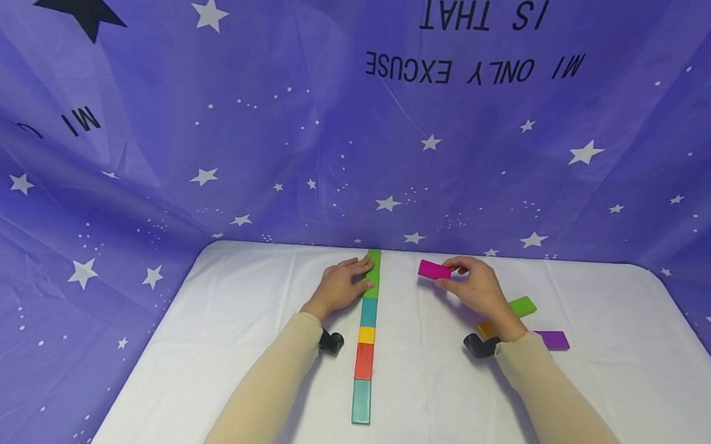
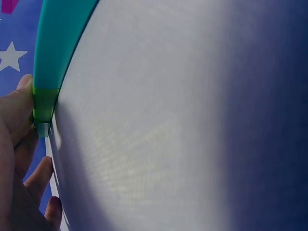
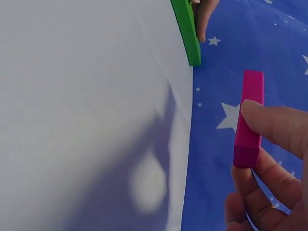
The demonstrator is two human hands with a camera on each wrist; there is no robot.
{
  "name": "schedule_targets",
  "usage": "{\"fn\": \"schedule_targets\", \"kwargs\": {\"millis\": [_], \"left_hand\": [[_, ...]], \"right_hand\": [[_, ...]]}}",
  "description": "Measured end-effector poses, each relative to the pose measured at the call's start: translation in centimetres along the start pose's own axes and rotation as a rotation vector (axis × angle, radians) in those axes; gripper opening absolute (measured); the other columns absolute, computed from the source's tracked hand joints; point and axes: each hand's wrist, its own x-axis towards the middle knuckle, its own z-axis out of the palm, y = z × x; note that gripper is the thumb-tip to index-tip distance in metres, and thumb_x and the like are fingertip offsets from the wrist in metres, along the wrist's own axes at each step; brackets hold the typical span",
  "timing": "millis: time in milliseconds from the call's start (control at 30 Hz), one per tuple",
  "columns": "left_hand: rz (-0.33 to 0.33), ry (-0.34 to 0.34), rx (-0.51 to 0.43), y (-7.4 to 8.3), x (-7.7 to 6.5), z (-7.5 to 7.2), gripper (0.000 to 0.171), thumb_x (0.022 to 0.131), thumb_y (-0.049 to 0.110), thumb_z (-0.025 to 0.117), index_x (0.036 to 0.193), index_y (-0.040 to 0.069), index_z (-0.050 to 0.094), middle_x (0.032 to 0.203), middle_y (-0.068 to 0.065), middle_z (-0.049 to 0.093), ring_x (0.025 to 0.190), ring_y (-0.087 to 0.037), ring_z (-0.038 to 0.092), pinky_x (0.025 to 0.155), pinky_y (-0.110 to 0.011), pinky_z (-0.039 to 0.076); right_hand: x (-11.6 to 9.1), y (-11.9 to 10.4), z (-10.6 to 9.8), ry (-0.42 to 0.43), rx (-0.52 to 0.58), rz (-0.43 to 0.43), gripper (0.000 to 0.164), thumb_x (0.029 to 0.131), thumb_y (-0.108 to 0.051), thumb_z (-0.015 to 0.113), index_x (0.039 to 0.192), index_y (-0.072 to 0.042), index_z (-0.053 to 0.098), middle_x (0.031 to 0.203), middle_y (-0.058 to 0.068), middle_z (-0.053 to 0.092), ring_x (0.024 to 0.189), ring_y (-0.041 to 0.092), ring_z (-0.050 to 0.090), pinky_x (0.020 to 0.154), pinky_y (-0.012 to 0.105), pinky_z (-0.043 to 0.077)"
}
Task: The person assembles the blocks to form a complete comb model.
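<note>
A single-file row of coloured rectangular blocks runs along the table in the head view: a green stretch (image 1: 373, 274) at the far end, then a blue block (image 1: 369, 312), a yellow block (image 1: 367, 335), a red block (image 1: 364, 361) and a teal block (image 1: 362, 401). My left hand (image 1: 340, 288) rests at the left side of the green stretch, its fingers and thumb touching it. To the right, my right hand (image 1: 478, 288) pinches a magenta block (image 1: 434, 270) by its right end, held above the table. The right wrist view shows thumb and fingers on this magenta block (image 3: 250, 118).
A green block (image 1: 522, 306), a purple block (image 1: 553, 340) and an orange block (image 1: 486, 328) lie around my right forearm, partly hidden by it. White cloth covers the table (image 1: 440, 413). Behind its far edge hangs a purple star-printed curtain (image 1: 337, 143).
</note>
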Motion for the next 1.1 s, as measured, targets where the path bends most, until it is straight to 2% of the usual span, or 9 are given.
{"fn": "schedule_targets", "kwargs": {"millis": [733, 1100], "left_hand": [[-0.008, -0.030, 0.018, -0.3, 0.2, 0.3, 0.052, 0.098, 0.037, 0.064, 0.145, 0.019, 0.055, 0.156, 0.009, 0.042, 0.145, -0.020, 0.037, 0.115, -0.049, 0.027], [-0.013, -0.028, 0.017, -0.2, 0.2, 0.1, 0.051, 0.098, 0.036, 0.064, 0.145, 0.018, 0.055, 0.156, 0.007, 0.043, 0.145, -0.021, 0.038, 0.115, -0.050, 0.027]], "right_hand": [[3.9, -1.1, 3.8, 0.021, -0.037, -0.030, 0.037, 0.081, -0.020, 0.082, 0.113, -0.004, 0.075, 0.108, 0.018, 0.069, 0.100, 0.033, 0.061, 0.086, 0.046, 0.047], [5.4, -1.6, 5.7, 0.005, -0.072, 0.008, 0.039, 0.080, -0.020, 0.082, 0.115, -0.004, 0.074, 0.112, 0.017, 0.068, 0.097, 0.030, 0.058, 0.088, 0.045, 0.046]]}}
